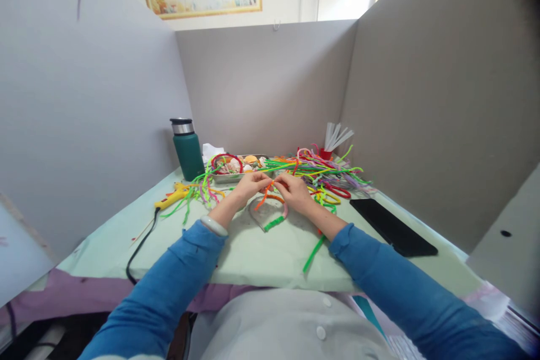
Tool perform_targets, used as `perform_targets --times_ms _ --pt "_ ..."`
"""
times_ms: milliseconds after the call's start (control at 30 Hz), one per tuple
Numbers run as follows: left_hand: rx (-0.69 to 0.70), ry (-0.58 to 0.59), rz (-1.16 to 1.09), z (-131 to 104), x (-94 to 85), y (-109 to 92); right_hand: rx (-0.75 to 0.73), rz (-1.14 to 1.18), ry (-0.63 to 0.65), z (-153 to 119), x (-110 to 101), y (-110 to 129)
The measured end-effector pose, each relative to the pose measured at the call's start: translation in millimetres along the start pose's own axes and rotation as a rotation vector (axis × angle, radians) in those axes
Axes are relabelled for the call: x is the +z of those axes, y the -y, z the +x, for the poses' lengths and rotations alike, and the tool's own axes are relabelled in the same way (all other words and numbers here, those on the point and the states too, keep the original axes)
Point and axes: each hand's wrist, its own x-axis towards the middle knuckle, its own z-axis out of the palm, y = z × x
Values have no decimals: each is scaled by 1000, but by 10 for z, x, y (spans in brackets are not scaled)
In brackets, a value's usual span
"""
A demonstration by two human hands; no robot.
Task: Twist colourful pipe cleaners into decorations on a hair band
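Both hands meet above the middle of the table. My left hand pinches an orange pipe cleaner, whose loose end hangs down. From the other side my right hand has its fingers closed on the same orange strand, close to the left fingertips. Just below them lies a headband, partly wrapped in green, pink and orange fuzzy stems, with a bare section on its left side. The fingers hide part of the orange strand, so its exact shape there cannot be made out.
A yellow glue gun with a black cord and a green bottle stand left. Behind the hands are a metal tray of small pieces and a heap of pipe cleaners. A black phone-like slab lies right. Grey partitions enclose the table.
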Motion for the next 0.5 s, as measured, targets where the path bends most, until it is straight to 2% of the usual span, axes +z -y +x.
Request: perform_targets --times_ms 167,367,500 --pt "-35 101 -19 -22 3 -13 -9 55 14 6 7 -3" --pt "-62 95 -145 -14 -10 0 67 165 2 33 -4 -31" --pt "-135 179 -277 -46 -25 -48 150 380 119 47 -15 2"
